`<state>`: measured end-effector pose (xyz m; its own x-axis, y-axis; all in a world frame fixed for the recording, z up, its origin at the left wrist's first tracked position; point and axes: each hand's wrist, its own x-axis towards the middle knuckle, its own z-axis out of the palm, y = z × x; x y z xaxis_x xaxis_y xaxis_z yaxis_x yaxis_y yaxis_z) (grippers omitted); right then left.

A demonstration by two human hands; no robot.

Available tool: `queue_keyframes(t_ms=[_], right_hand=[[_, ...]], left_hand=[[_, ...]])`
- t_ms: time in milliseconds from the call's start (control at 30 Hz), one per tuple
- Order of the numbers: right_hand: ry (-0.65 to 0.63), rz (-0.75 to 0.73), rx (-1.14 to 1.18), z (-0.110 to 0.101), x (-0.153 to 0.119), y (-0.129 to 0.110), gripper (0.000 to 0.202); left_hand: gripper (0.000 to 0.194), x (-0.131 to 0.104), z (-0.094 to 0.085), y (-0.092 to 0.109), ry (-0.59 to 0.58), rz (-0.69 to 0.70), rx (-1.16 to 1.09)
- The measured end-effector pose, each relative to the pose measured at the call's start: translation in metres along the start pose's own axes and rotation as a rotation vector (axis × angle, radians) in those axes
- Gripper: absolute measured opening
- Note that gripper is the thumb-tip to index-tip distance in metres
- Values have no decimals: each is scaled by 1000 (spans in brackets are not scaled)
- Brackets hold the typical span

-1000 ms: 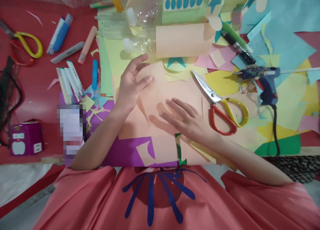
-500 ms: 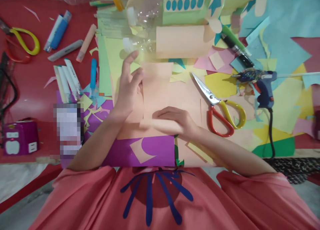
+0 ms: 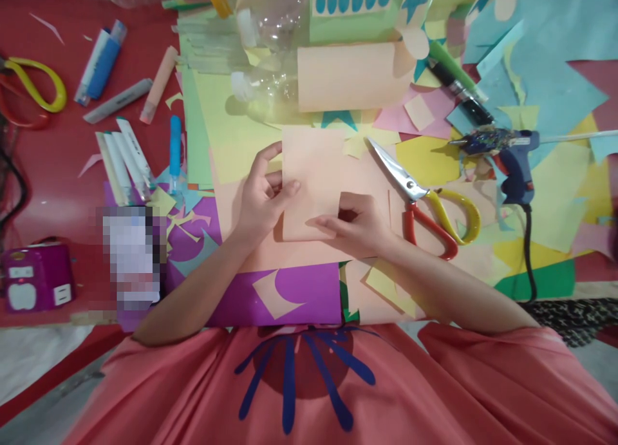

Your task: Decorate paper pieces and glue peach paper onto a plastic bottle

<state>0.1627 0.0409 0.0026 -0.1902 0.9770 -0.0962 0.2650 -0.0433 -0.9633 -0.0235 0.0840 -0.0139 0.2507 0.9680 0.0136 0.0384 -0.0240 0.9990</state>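
A small peach paper rectangle (image 3: 311, 181) is held upright between both hands, in the middle of the view. My left hand (image 3: 268, 197) grips its left edge, thumb on the front and fingers behind. At its lower right corner my right hand (image 3: 360, 223) pinches the paper, thumb in front. Beneath lies a larger peach sheet (image 3: 232, 239). Scissors (image 3: 410, 187) with red and yellow handles rest open to the right of my right hand. A rolled peach paper tube (image 3: 347, 78) lies beyond the held piece.
Clear plastic bottles (image 3: 270, 87) lie beyond my left hand. A glue gun (image 3: 516, 161) is at the right. Markers (image 3: 128, 152), a phone (image 3: 132, 258) and a purple box (image 3: 38, 277) sit at the left. Coloured paper scraps surround the hands.
My left hand has come down and taken the left edge of the peach piece. My right hand now pinches the lower corner, and the piece's curled lower end looks flat.
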Motion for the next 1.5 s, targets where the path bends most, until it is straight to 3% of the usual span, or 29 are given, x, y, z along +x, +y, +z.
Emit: queue_keyframes(t_ms=[133, 200, 300, 433, 600, 700, 833, 1000, 1167, 1500], right_hand=[[246, -133, 114, -4, 4, 3, 37], [271, -125, 187, -6, 5, 4, 36], [207, -64, 256, -6, 5, 2, 43], [138, 97, 280, -9, 4, -3, 30], [80, 199, 353, -11, 6, -5, 24], [40, 226, 373, -11, 7, -3, 27], [38, 245, 370, -11, 8, -5, 23], [65, 225, 454, -11, 9, -10, 19], [65, 205, 478, -11, 9, -10, 14], [66, 212, 420, -12, 9, -10, 31]], left_hand=[[64, -6, 3, 4, 14, 16, -26], [66, -10, 5, 7, -29, 4, -38], [72, -15, 8, 12, -148, -36, -58], [67, -18, 11, 14, -233, -54, -67], [67, -16, 9, 12, -162, -45, -60], [53, -16, 9, 13, -136, -80, -35], [31, -15, 11, 16, -99, -119, -4], [29, -15, 12, 19, -78, -161, -37], [17, -14, 11, 20, -89, -115, -9], [10, -14, 11, 20, -78, -69, 9]])
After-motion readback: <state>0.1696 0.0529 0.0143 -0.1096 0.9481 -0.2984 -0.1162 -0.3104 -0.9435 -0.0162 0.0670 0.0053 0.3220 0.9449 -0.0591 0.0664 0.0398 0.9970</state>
